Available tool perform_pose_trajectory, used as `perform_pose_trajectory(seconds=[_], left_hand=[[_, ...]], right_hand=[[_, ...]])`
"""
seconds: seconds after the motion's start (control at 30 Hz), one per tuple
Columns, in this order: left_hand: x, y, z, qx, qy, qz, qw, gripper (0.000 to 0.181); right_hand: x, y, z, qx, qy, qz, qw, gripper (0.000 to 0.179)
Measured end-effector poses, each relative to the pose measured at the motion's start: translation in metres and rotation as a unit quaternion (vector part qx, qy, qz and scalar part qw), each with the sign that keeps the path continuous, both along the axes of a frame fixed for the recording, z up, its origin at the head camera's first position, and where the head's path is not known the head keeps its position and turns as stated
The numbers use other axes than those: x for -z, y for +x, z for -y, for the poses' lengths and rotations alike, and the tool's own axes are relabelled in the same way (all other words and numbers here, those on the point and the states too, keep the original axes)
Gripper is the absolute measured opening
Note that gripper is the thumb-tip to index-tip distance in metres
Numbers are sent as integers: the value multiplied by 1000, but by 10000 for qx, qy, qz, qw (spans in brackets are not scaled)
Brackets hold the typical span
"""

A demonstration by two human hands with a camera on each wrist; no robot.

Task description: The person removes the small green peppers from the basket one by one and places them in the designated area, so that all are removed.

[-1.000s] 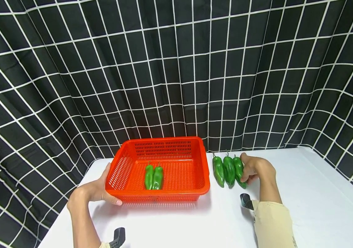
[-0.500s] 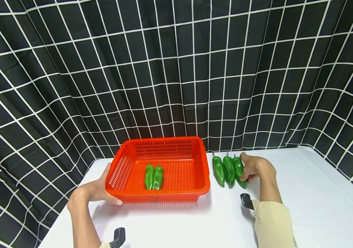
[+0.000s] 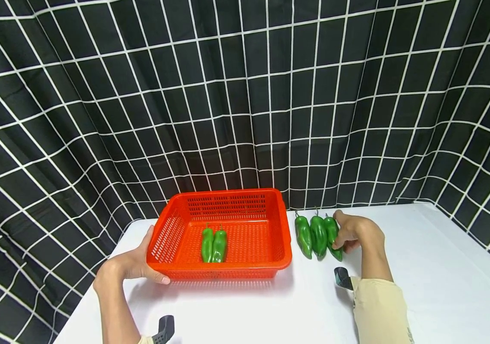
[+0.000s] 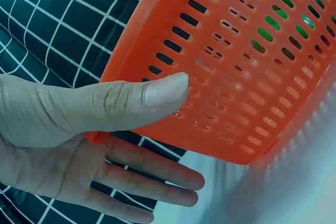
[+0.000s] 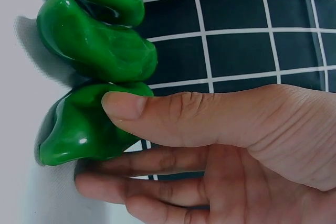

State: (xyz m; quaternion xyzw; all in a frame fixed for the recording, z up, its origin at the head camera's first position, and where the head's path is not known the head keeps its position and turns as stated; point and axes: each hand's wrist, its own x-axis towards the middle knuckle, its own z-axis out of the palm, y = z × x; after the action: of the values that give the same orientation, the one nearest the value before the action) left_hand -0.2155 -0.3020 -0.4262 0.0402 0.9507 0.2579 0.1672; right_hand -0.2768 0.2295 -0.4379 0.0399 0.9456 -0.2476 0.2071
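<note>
Cupping the front left corner of the red basket [image 3: 227,266] with the left hand [image 3: 130,265], with thumb straight against the front wall and fingers extended outside the left wall, not curled. Wearing a black device [image 3: 166,328] on the left wrist, nearer than the basket. Facing a black curtain [image 3: 255,95] with white grid lines behind the basket. Looking down on a green pepper [image 3: 207,246] and a second pepper [image 3: 219,247], side by side on the basket's floor, left of its middle. Finding, just right of the basket on the white table [image 3: 434,258], a third pepper [image 3: 303,237], a fourth pepper [image 3: 318,236] and a fifth pepper [image 3: 331,231], close together in a row. Pinching the fifth, farthest from the basket, between thumb and fingers of the right hand [image 3: 355,231]. Showing a beige sleeve [image 3: 378,308] on that arm, right of the basket.
</note>
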Motion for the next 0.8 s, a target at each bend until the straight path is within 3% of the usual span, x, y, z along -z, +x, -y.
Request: perform_pose_trajectory(seconds=[0.33,0.6,0.8], left_hand=[[0,0,0,-27,-33,6,10000,156],[-1,0,1,-64,-59,71,9999,157],[-1,-1,2,-68,-37,72,9999,156]], right_hand=[[-8,5,1,-149,8,-121,9998,93],[-29,11,17,-444,206,-391,9980,83],[-45,19,39,-619,511,-736,9941,93]])
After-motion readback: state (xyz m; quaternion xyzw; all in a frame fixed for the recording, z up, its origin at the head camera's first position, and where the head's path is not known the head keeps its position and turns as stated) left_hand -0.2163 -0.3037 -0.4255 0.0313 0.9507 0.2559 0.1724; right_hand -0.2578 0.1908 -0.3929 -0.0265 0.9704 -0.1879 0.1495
